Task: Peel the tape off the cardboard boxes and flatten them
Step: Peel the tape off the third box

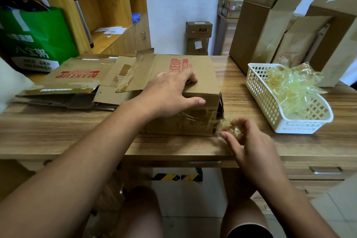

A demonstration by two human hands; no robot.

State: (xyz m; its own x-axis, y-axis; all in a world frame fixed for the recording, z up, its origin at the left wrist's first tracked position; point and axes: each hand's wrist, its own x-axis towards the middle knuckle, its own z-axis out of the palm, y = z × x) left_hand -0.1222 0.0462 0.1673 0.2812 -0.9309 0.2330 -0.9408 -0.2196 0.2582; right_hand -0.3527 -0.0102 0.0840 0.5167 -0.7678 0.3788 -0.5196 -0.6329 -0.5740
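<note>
1. Left hand (170,94): lies flat on the top front edge of the cardboard box (201,63). Fingers spread and nearly straight, tips pressing the top panel; thumb stretched along the upper front face. Nothing is enclosed in it.
2. Right hand (251,141): at the box's lower right front corner, fingers curled round a crumpled wad of tape (231,127), forefinger reaching out below it. A clear strip runs from the wad onto the box's front face.
3. Cardboard box: upright at mid-table (58,131), one top flap raised at the left with tape hanging from it.
4. Flattened box (77,75): lying to the left, just beside the upright one.
5. Basket (270,106): white, to the right, holding yellowish tape scraps (289,87).

Hard to make out: the red print on the box top is partly covered by the left hand. How much of the wad sits inside the right palm cannot be told. The gap at the box's right side is dark.
</note>
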